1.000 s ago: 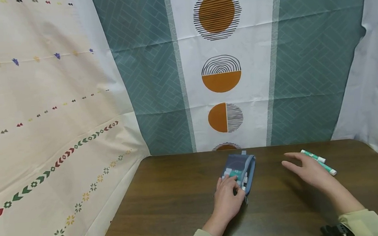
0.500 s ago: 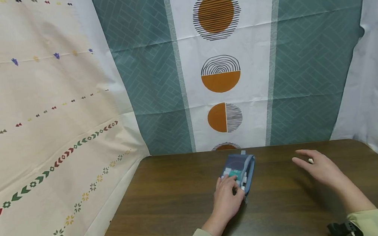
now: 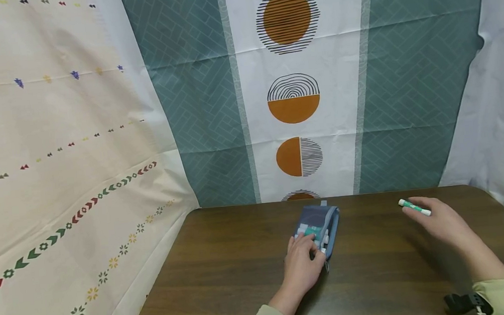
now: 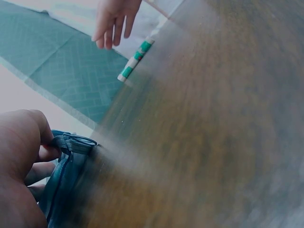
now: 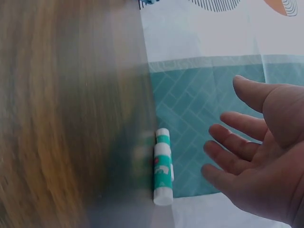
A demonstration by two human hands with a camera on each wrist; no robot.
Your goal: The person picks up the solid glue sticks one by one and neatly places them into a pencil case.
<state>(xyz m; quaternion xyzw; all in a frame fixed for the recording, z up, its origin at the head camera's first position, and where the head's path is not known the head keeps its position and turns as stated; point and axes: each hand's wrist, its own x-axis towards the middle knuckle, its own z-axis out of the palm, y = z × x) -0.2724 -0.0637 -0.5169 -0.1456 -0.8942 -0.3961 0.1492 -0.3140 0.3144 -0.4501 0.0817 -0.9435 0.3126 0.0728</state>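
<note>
A blue zip pouch [image 3: 314, 216] with a see-through top lies on the table, white and teal items showing inside. My left hand [image 3: 303, 263] holds its near end. In the left wrist view, thumb and fingers grip the pouch [image 4: 61, 185] beside its zip pull [image 4: 78, 142]. To the right, my right hand [image 3: 442, 221] hovers with relaxed, spread fingers and nothing in it. A green and white glue stick [image 3: 414, 207] shows between its thumb and fingers in the head view. The right wrist view shows glue sticks [image 5: 163, 173] lying close together, apart from the hand [image 5: 266, 147].
The brown wooden table [image 3: 226, 280] ends at the back against a hanging teal and white cloth [image 3: 205, 131]. A cream patterned cloth [image 3: 82, 217] hangs at the left and a white one [image 3: 501, 120] at the right.
My right hand has shifted to the right, passing over the glue sticks, so one now shows left of the palm. The left hand and the pouch have stayed in place.
</note>
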